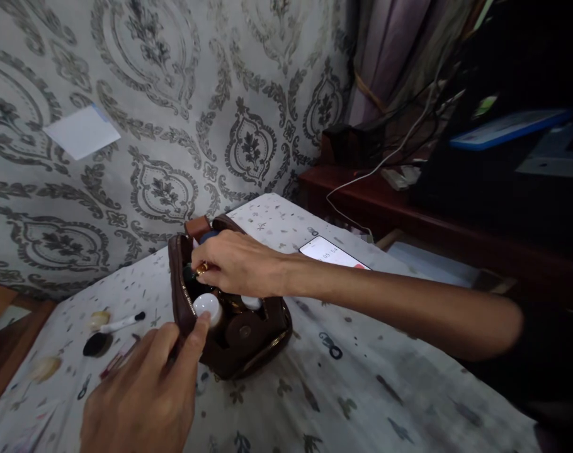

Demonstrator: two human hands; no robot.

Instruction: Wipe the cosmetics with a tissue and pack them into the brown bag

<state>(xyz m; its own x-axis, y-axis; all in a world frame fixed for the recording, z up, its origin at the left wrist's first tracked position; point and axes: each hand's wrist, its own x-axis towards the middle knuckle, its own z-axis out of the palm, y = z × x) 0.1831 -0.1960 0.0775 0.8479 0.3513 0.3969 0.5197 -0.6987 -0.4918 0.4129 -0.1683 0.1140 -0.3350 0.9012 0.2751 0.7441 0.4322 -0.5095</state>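
Note:
A brown zip-up toiletry bag (243, 358) stands open on the patterned cloth, filled with small bottles and jars. My left hand (145, 384) grips its near left side, with the thumb at the rim beside a white-lidded jar (208, 308). From the right, my right hand (237, 261) reaches into the bag, its thumb and fingers closed around a small gold-coloured cap (202, 270). What lies under that cap is mostly hidden by the hand. Another white lid (251, 302) shows beneath my right wrist.
Left of the bag lie a black round cap (96, 344), a white tube with a black tip (123, 323) and yellowish small items (99, 319). A lit phone (334, 251) rests behind my right forearm. A white cable (385, 160) hangs over the dark red desk (362, 189).

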